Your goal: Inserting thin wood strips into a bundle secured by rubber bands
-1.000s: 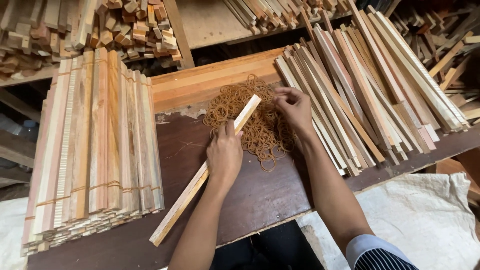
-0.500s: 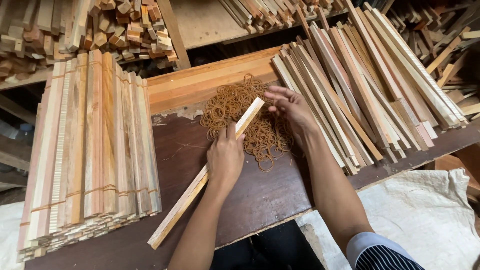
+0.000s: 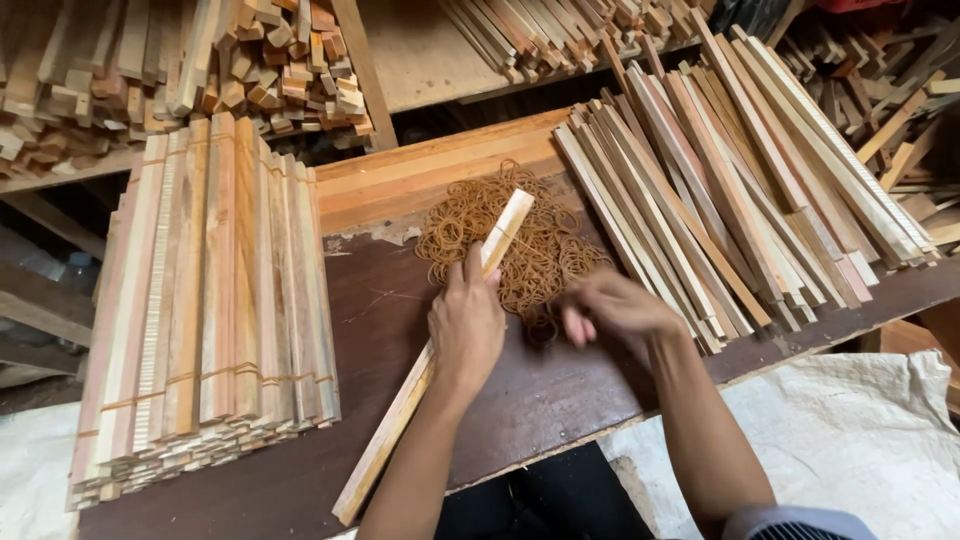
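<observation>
Banding step: left hand clamps the wooden slat on the worktop, while right hand, blurred, seemingly pinches a band from the rubber bands, which next needs stretching over the slat.

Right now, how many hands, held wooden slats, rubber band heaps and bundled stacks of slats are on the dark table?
Bare hands: 2, left hand, right hand
Held pale wooden slat: 1
Brown rubber band heap: 1
Banded slat stack: 1
Total: 5

The left hand lies palm down, fingers extended forward, forearm reaching up from below. The right hand is blurred, fingers curled leftward, its forearm angled in from the lower right.
</observation>
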